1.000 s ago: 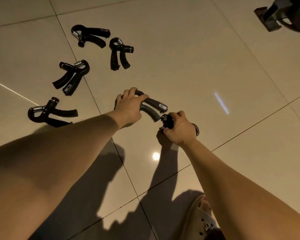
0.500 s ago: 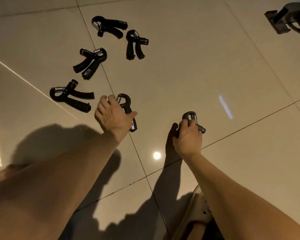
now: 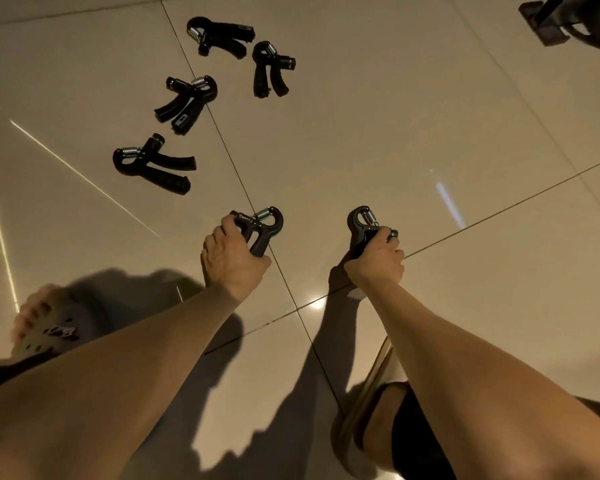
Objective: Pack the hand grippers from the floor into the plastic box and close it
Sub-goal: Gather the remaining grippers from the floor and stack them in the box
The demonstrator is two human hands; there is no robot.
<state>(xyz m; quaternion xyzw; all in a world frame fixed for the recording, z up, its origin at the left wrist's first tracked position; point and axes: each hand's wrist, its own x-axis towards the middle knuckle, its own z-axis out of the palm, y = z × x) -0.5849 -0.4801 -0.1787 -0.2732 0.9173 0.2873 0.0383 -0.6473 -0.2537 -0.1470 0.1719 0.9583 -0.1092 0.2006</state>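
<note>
**Left hand [image 3: 232,258] and right hand [image 3: 374,263] each clenched round one hand gripper**

Left hand's fingers curled tight round both handles of the left-held black plastic hand gripper with a steel coil spring [image 3: 262,225]. Its looped head and spring stuck out past the knuckles, pointing up-frame. Right hand wrapped the handles of the right-held black hand gripper [image 3: 360,221] the same way, with its head also up-frame. Couldn't tell whether either gripper touched the floor or was lifted off it.

The two held grippers were apart, with a tile grout line running between them.

Four more black grippers lay on the glossy beige tiled floor [image 3: 413,116], up-left of the left hand:
- The nearest floor gripper [image 3: 153,164] lay with handles pointing right.
- The middle floor gripper [image 3: 187,102] lay beyond it, close to a grout line.
- The far-left gripper [image 3: 219,34] and far-right gripper [image 3: 271,69] lay just beside each other.
- All four were well apart from both hands.

A broad stretch of tile ran from that cluster and the right hand out to the right frame edge. A dark blocky object [image 3: 568,19] sat at the top right corner, cut off by the frame.

A pale perforated sandal [image 3: 45,330] showed at the left edge. A second pale sandal [image 3: 364,389] showed low in frame, beside the right forearm.
</note>
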